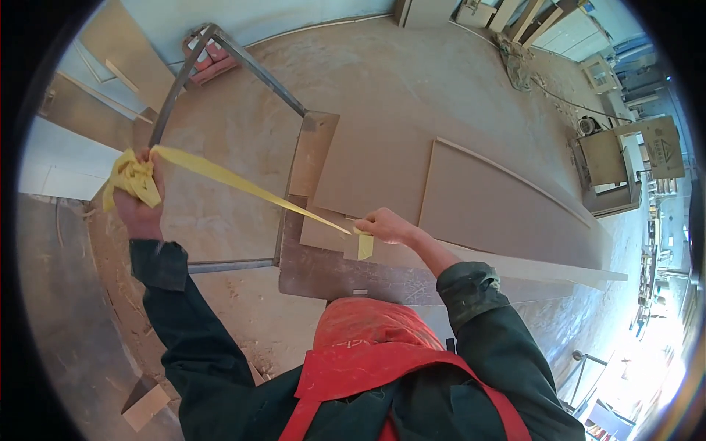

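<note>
A long flat yellow strip (235, 181) is stretched between my two hands, running from upper left down to the right. My left hand (141, 209), raised at the left near a metal frame, is closed round a crumpled bundle of the strip, with loose folds showing on its back. Over the worktable, my right hand (386, 226) pinches the strip, and a short end hangs below the fingers. Beneath the right hand lie flat brown boards (375, 169) on the dark worn tabletop (316, 273). What the right fingertips touch under the strip cannot be made out.
A narrow strip of board (515, 180) lies along a panel on the right. The metal frame (257, 67) juts from the table's left side. A red machine (209, 59) stands beyond it on the dusty floor. Panels lean at the far left, and a cardboard box (653, 147) stands far right.
</note>
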Tool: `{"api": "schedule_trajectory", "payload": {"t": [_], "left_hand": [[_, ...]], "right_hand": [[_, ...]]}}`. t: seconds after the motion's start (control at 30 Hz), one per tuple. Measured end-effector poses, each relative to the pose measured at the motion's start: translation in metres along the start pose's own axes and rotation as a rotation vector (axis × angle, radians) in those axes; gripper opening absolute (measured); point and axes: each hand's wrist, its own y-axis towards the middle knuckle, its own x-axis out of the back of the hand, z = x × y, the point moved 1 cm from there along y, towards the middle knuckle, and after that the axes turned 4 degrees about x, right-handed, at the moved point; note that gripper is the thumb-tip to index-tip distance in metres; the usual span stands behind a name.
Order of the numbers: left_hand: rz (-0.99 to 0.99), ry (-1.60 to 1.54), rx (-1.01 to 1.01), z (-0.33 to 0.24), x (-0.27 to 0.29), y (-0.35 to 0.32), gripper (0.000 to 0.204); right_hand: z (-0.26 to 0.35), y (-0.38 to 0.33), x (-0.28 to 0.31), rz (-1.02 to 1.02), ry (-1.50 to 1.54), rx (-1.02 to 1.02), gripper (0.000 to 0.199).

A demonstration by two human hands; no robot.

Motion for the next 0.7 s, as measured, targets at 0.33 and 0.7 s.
{"api": "schedule_trajectory", "payload": {"t": [0.33, 0.7], "left_hand": [[-0.4, 0.269, 0.507, 0.235, 0.039, -0.162, 0.043], [-0.147, 0.37, 1.008, 0.315, -0.006, -0.164, 0.039]], "right_hand": [[0.034, -0.01, 0.014, -0.309, 0.336, 0.064, 0.025], [0.12, -0.092, 0.02, -0.593, 0.363, 0.255, 0.016]]}}
